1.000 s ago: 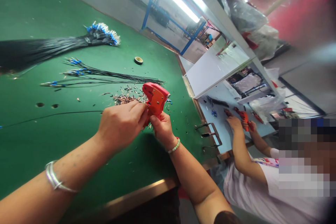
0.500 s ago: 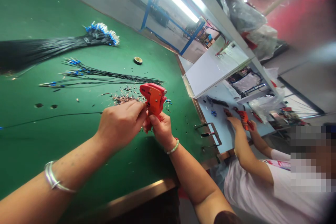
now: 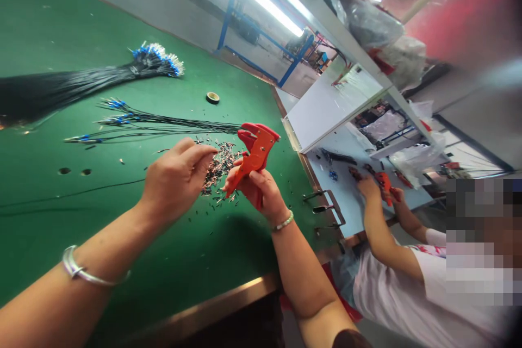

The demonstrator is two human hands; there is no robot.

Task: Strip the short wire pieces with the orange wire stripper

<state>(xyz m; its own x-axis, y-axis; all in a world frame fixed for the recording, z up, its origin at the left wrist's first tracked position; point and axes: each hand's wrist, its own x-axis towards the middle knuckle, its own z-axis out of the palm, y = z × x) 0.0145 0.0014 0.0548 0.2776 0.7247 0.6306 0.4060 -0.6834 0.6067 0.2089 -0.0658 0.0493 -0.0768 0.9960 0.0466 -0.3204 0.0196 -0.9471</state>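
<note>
- Left hand (image 3: 173, 176): thumb and fingers pinched together, seemingly on the single thin black wire (image 3: 101, 188) that runs in from the left edge and passes out of sight at the hand (whether a tip pokes out is too small to tell).
- Right hand (image 3: 265, 196): wrapped around the handles of the orange-and-red plier-shaped hand tool (image 3: 259, 149), its jaws parted and facing left, well above the table's edge side.
- Step in hand, by my judgement: between two bites of the tool, wire and jaws apart. The next move calls for a wire end lined up squarely with the jaws before any squeeze.
- Counts near the hands: one tool, one held wire, one loose heap of copper-and-black clippings (image 3: 222, 166) (too many pieces to number).
- Counts beyond: one thick bundle of black wires with blue-and-white ends (image 3: 101, 73), one smaller spread of black wires with blue ends (image 3: 183, 119), one dark tape roll (image 3: 212, 98), two round holes (image 3: 64, 171) in the green tabletop (image 3: 171, 266).
- At the neighbouring bench: one co-worker, two hands, one similar orange tool (image 3: 383, 182).
</note>
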